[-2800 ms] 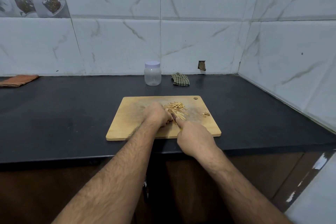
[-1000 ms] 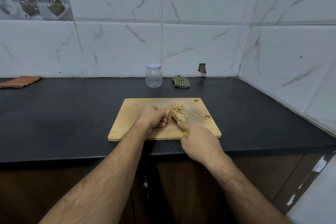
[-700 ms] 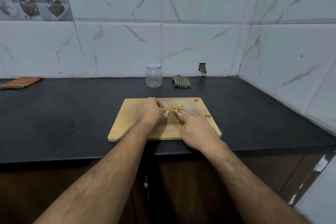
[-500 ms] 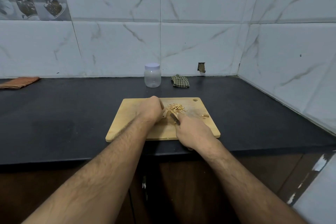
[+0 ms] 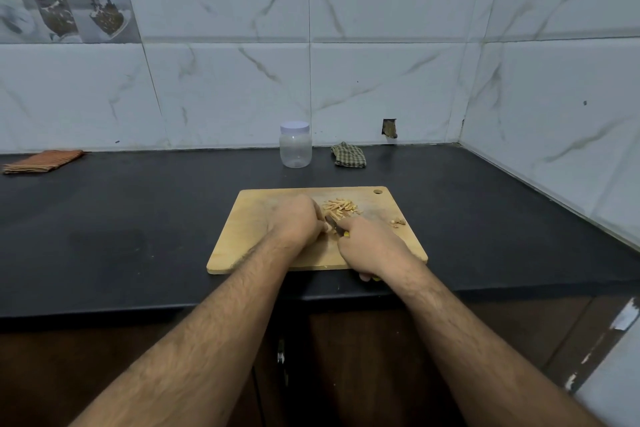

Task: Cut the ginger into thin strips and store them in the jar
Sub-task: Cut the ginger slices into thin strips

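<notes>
Near the cutting board's [image 5: 242, 239] far right corner, the light, loose ginger strips [image 5: 339, 209] look scatter-prone, best gathered in a pinch, while the left hand [image 5: 294, 222] curls over a hidden piece and the right hand [image 5: 372, 246] grips the knife [image 5: 333, 224].

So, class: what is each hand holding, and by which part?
The right hand grips a knife by its yellow handle, the blade pointing at the ginger strips. The left hand has curled fingers beside the blade; what they hold is hidden.
</notes>
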The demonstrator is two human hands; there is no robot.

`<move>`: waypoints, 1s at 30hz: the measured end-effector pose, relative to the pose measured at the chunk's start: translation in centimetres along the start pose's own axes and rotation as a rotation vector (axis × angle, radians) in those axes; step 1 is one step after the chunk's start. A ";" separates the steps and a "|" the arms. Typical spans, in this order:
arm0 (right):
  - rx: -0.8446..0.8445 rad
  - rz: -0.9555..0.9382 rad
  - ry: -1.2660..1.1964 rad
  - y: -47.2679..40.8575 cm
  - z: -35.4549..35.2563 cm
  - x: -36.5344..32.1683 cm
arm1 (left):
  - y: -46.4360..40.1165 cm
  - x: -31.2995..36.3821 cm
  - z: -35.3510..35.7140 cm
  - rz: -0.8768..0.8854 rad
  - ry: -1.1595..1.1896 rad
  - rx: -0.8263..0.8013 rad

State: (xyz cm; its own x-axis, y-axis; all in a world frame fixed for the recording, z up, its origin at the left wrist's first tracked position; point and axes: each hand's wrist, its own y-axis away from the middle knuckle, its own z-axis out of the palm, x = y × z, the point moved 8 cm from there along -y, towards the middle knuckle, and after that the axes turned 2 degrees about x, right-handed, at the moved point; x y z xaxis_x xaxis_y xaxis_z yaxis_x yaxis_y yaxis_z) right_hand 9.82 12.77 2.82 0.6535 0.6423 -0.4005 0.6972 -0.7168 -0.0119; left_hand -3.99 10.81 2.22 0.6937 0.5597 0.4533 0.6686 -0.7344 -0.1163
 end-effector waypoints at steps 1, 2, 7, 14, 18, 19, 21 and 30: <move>0.001 -0.003 -0.005 0.1 -0.1 0.0 | 0.0 -0.2 0.2 -0.004 0.027 -0.011; 0.003 -0.005 -0.006 0.1 -0.1 0.0 | 0.0 -0.4 0.4 -0.010 0.055 -0.023; 0.011 -0.004 0.011 0.1 -0.1 -0.1 | 0.1 -1.3 0.4 -0.031 0.121 -0.003; 0.017 0.013 0.018 0.7 0.4 0.1 | 0.1 -1.2 0.5 -0.034 0.137 -0.041; 0.037 0.023 0.013 0.7 0.3 0.1 | -0.1 -1.0 0.3 -0.024 0.136 -0.095; 0.044 0.020 0.020 0.7 0.2 0.0 | -0.2 -0.8 0.3 -0.016 0.118 -0.119; 0.063 0.013 0.056 0.7 -0.2 -0.4 | -0.3 -0.4 0.3 0.005 0.076 -0.157; 0.103 0.011 0.165 0.2 0.1 -1.6 | -0.5 -0.1 0.3 0.064 -0.032 -0.179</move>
State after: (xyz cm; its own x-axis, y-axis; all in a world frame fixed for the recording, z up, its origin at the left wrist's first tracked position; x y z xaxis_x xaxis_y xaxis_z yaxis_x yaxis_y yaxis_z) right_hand 8.90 11.60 3.38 0.7062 0.6642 -0.2452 0.6615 -0.7424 -0.1057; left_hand -4.26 11.26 1.96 0.7432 0.5194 0.4217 0.5664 -0.8240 0.0166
